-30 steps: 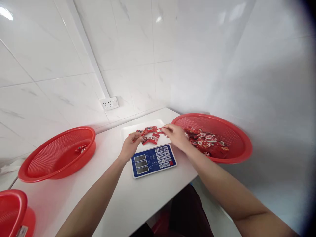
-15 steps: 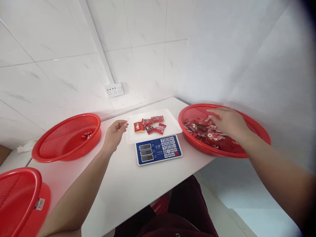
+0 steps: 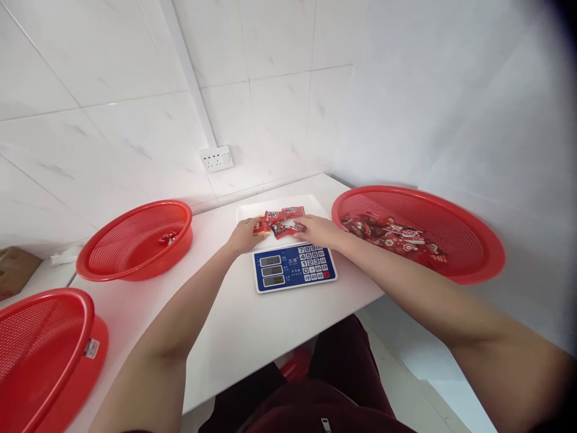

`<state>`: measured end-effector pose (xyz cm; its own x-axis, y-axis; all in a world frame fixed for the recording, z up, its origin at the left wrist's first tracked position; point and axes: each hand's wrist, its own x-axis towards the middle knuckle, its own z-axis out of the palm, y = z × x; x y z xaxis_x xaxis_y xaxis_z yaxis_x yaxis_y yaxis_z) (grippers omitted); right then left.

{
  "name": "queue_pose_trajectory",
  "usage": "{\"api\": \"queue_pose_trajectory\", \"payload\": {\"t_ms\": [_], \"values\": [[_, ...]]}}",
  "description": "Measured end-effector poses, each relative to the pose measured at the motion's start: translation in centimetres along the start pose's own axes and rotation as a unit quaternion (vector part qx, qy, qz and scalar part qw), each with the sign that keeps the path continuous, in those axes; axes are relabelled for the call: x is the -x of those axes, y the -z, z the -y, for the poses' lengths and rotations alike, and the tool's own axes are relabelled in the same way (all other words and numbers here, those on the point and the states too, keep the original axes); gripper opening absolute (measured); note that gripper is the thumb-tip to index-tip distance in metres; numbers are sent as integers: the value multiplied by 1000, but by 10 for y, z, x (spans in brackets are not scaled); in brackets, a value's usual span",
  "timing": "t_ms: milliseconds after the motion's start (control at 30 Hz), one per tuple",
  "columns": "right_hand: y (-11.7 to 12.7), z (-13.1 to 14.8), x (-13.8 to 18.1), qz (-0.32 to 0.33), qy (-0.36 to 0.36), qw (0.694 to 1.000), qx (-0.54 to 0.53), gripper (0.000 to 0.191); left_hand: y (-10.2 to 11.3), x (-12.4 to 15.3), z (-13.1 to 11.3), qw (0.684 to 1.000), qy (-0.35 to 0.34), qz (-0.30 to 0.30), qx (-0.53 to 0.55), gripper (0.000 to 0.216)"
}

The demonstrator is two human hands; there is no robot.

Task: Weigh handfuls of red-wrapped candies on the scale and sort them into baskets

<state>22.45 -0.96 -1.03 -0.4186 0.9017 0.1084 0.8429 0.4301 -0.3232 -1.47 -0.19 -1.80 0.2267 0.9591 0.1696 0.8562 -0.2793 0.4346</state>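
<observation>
Several small red snack packets (image 3: 273, 216) lie in a loose cluster on the white tray (image 3: 311, 201) of a digital scale with a blue keypad panel (image 3: 295, 270). From the left side, my left hand (image 3: 246, 236) closes its fingers and thumb round a red packet with a gold edge (image 3: 261, 226). Opposite it, my right hand (image 3: 315, 231) is curled round a red packet (image 3: 298, 227) at the right end of the cluster. Parts of both packets are hidden by the fingers. The scale's displays are lit, with digits too small to read surely.
At right stands a red mesh basket (image 3: 478, 240) holding many red packets (image 3: 396, 237). Another red basket (image 3: 135, 270) at left holds a few packets (image 3: 168, 238). A third red basket (image 3: 85, 313) is at near left. Behind are a tiled wall and a socket (image 3: 217, 159).
My right hand has come out of the right basket and moved left onto the tray. My left hand has moved right from the tray's edge to the packets. The view has shifted slightly.
</observation>
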Motion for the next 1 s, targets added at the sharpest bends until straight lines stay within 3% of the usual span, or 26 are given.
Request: {"api": "queue_pose_trajectory", "payload": {"t_ms": [133, 467, 733, 900, 1000], "values": [[-5, -3, -4, -4, 2, 1000, 10, 43, 2, 0, 2, 1000, 3, 11, -29, 54], [3, -2, -1, -9, 0, 1000, 26, 41, 8, 7, -5, 999, -10, 0, -48, 27], [-9, -3, -5, -14, 43, 999, 17, 31, 15, 16, -5, 997, -26, -58, -51, 31], [-10, -3, -5, -9, 55, 998, 16, 35, 19, 25, -1, 997, -39, -26, -57, 28], [-9, 1, 0, -10, 59, 998, 30, 37, 35, 36, 12, 996, -24, -12, -81, 37]]}}
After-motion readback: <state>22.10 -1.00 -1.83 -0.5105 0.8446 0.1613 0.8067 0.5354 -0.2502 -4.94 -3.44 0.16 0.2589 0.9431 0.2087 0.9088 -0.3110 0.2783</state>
